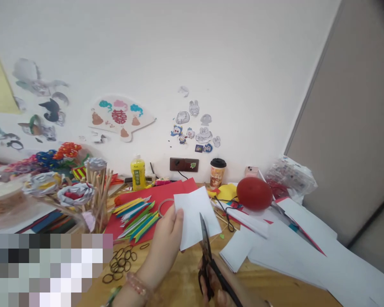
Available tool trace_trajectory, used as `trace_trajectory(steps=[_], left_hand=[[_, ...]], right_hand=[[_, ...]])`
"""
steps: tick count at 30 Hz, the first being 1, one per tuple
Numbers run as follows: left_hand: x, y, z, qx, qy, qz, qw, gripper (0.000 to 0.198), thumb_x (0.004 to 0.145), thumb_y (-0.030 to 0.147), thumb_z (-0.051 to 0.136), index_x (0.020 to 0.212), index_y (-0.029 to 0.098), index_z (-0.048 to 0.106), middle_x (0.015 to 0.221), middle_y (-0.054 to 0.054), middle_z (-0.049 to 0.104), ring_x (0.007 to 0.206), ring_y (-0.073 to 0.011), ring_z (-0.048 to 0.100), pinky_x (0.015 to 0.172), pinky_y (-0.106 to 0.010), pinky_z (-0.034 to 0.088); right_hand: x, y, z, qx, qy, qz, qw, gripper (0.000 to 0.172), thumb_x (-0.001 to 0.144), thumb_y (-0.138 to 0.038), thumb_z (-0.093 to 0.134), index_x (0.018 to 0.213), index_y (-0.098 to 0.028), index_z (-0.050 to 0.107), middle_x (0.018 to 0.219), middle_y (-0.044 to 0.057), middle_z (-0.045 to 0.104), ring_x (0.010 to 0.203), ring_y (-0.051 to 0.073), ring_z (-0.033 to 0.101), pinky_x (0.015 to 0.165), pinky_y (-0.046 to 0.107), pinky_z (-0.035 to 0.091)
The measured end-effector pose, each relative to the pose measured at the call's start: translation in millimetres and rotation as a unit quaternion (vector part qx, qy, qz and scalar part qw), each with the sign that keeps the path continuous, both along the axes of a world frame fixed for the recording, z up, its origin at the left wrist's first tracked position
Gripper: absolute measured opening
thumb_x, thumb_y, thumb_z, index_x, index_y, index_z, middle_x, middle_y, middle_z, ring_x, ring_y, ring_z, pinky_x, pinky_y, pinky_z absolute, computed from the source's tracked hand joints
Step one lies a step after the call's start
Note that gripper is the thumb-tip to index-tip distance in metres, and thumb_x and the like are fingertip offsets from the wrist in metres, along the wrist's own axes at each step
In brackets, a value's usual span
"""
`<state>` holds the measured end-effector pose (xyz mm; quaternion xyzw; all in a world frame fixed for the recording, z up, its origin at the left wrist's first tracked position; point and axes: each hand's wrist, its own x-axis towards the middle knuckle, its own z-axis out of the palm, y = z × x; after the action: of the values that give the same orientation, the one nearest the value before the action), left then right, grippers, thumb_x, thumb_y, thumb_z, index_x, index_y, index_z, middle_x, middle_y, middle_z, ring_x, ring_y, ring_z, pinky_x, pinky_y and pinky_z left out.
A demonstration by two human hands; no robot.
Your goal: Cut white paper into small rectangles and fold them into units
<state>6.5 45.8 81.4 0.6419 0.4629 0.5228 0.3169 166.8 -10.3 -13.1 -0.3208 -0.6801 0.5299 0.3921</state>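
My left hand (168,230) grips a white sheet of paper (192,213) by its left edge, thumb in front, and holds it up above the table. In my right hand (222,281) is a pair of black-handled scissors (206,247), fingers around the handles. Its blades point up and overlap the paper's lower right part; whether they touch it I cannot tell. Behind my left hand, folded strips of coloured paper (137,217) lie on red paper (176,187). A small stack of white paper (238,249) rests right of the scissors.
Black rubber bands (121,262) lie left of my wrist. At the back stand a yellow bottle (138,172) and a lidded cup (217,172). A red balloon (254,193) sits on the right, near large white sheets (284,251). Paper flowers (75,194) and sticks crowd the left.
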Motion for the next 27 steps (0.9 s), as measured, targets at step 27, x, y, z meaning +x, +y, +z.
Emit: trace_trajectory(steps=[27], left_hand=[[7.6,-18.2,-5.4,0.035,-0.008,0.025,0.999,0.02,0.082,0.033,0.04,0.066,0.022,0.043,0.058,0.005,0.046,0.056,-0.0144,0.046,0.053,-0.023,0.036]], right_hand=[[-0.1,-12.5,17.6,-0.02,0.043,0.0,0.999,0.067,0.065,-0.071,0.048,0.112,-0.025,0.04,0.091,0.005,0.044,0.076,0.017,0.045,0.069,0.032,0.041]])
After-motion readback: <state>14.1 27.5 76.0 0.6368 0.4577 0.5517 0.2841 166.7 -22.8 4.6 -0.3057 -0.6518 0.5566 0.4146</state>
